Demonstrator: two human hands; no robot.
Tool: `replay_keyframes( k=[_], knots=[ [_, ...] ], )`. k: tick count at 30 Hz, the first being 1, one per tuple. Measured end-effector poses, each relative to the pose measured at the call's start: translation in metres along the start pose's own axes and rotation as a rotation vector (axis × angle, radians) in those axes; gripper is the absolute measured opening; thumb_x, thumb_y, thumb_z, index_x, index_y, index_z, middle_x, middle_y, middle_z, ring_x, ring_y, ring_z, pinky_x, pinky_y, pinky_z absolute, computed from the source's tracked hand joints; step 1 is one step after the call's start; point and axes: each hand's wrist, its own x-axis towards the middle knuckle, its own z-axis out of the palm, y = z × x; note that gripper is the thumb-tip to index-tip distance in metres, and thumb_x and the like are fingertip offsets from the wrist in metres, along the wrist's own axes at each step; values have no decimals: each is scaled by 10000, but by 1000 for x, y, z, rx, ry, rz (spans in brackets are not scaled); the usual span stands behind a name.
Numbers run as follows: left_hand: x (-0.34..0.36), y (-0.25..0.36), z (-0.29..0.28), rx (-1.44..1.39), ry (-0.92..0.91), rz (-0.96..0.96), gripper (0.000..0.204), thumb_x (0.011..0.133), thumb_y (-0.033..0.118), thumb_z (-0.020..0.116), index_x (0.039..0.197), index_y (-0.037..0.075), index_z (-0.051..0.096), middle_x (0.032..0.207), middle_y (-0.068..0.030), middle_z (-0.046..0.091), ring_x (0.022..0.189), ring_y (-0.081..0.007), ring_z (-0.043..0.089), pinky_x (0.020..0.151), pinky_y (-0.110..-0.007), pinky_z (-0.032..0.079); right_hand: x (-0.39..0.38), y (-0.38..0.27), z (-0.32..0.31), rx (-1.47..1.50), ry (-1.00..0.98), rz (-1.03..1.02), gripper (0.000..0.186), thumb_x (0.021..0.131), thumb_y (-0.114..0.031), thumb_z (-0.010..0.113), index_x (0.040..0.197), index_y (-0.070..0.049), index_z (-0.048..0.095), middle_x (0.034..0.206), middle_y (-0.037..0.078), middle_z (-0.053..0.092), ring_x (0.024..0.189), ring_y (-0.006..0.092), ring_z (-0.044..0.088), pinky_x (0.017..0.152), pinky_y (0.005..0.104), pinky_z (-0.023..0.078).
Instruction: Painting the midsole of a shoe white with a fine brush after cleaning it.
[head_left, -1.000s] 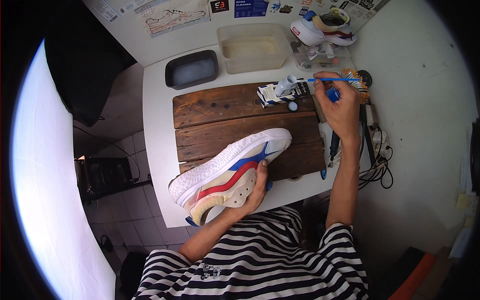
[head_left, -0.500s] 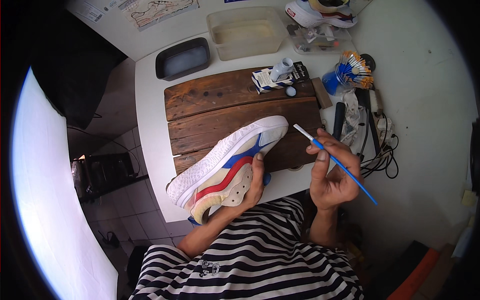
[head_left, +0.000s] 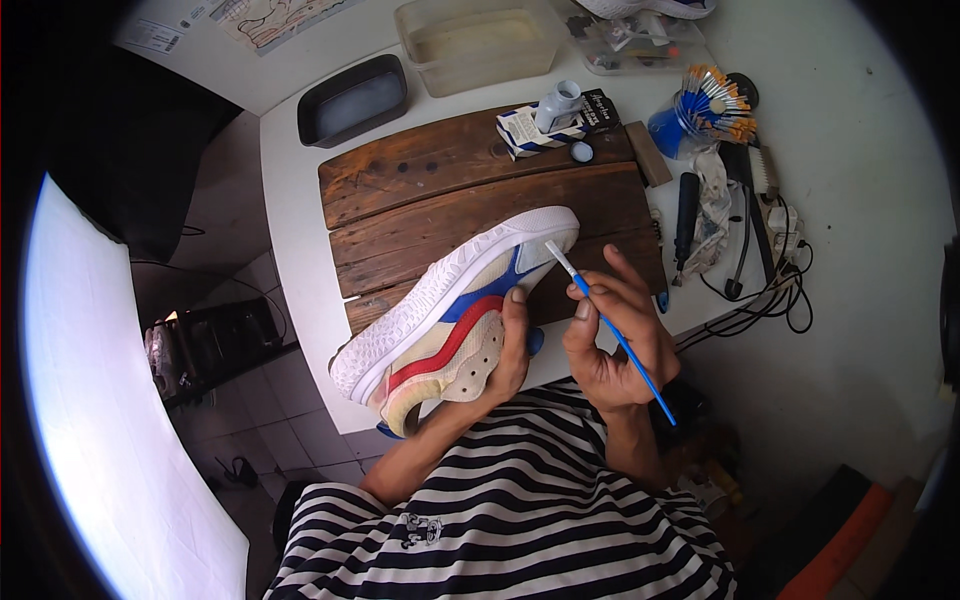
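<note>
A sneaker (head_left: 455, 310) with a white sole and cream, blue and red upper is tilted on its side in front of me. My left hand (head_left: 508, 355) is closed around it, thumb on the side panel and the other fingers mostly hidden behind. Between thumb and fingers, my right hand (head_left: 622, 335) pinches a paintbrush (head_left: 622, 342) with a blue handle. Its bristles meet the pale grey patch near the toe. Beyond the shoe, a small open bottle (head_left: 558, 105) stands in or against a blue-and-white striped box (head_left: 530, 132), and a round cap (head_left: 582, 152) lies close by.
Dark wooden planks (head_left: 400, 180) lie on the white table under the shoe. Behind are a black tray (head_left: 352, 100) and a clear plastic tub (head_left: 480, 50). To the right stand a cup of brushes (head_left: 675, 135), a black pen-like tool (head_left: 687, 215) and tangled cables (head_left: 785, 295).
My right hand has moved left with the paintbrush, bringing its tip from beside the toe onto the grey patch. The view has shifted slightly; my left hand keeps its hold on the sneaker.
</note>
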Motion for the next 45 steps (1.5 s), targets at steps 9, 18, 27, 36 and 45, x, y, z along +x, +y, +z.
replay_keyframes(
  k=[9, 18, 27, 36, 45],
  knots=[
    [-6, -26, -14, 342, -116, 399, 378, 1022, 60, 614, 1389, -23, 581, 1154, -189, 671, 975, -285, 676, 891, -399, 542, -1, -2, 3, 10, -1, 5, 163, 935, 65, 631, 1094, 66, 594, 926, 201, 739, 856, 269, 769, 995, 580, 562],
    [-7, -27, -16, 356, -151, 416, 385, 1014, 45, 626, 1386, -49, 587, 1129, -195, 668, 933, -279, 681, 846, -403, 547, 1, -3, 6, -25, 1, -17, 152, 929, 60, 644, 1076, 61, 609, 920, 189, 738, 850, 265, 768, 990, 579, 567],
    [-8, -35, -15, 257, -287, 173, 363, 1021, 68, 629, 1370, -26, 607, 1128, -186, 670, 905, -272, 677, 854, -380, 541, 2, -6, 4, -36, -22, -28, 148, 925, 44, 652, 1066, 57, 610, 917, 185, 736, 830, 260, 765, 991, 576, 568],
    [-2, -4, -10, 201, -158, 270, 377, 1011, 64, 635, 1374, -32, 598, 1151, -205, 671, 939, -288, 681, 868, -402, 548, 2, -3, 5, -51, -16, -41, 141, 919, 41, 655, 1052, 58, 609, 904, 190, 730, 817, 263, 761, 992, 578, 568],
    [-5, -14, -8, 131, -242, 73, 297, 1044, 144, 613, 1287, -25, 643, 1055, -144, 695, 909, -219, 677, 834, -344, 538, 2, -1, 7, -53, 10, -40, 185, 857, 39, 699, 1028, 39, 629, 858, 173, 714, 809, 269, 752, 1003, 591, 558]
  ],
)
